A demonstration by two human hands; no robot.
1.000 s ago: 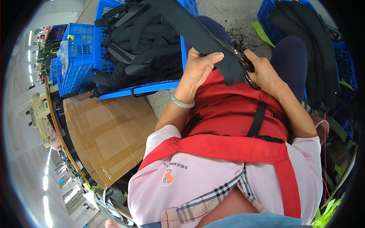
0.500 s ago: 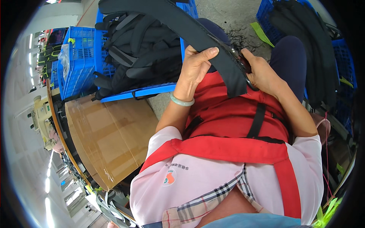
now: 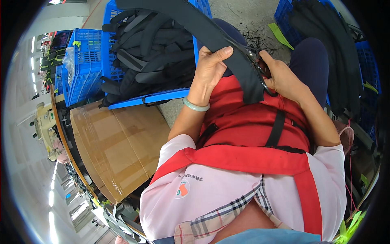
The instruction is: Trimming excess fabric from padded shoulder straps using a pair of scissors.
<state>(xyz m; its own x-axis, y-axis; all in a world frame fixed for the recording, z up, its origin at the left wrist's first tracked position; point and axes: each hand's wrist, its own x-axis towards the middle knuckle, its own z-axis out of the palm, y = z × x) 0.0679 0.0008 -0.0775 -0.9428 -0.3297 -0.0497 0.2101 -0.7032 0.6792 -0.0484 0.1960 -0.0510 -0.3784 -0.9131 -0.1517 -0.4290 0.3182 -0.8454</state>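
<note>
A long black padded fabric strip (image 3: 203, 34) slants from the upper left down over my lap. My left hand (image 3: 210, 68) is closed on the strip near its lower part, thumb on top. In my right hand (image 3: 284, 79) is a pair of scissors (image 3: 265, 70) with dark handles, the fingers wrapped round them. The scissors lie along the strip's right edge, close to its squared lower end. Their blades are mostly hidden by the strip, so I cannot tell how far apart they are.
A blue crate (image 3: 148, 97) heaped with black and grey padded pieces stands at the left, beside a cardboard box (image 3: 122, 146). Long black pieces (image 3: 325, 53) hang over crates at the right. Dark offcuts (image 3: 258, 40) litter the floor. A red apron (image 3: 243, 130) covers my lap.
The strip's upper end has shifted slightly right and up. Both hands keep their hold, and the scissors stay at the strip's edge with only a slight shift.
</note>
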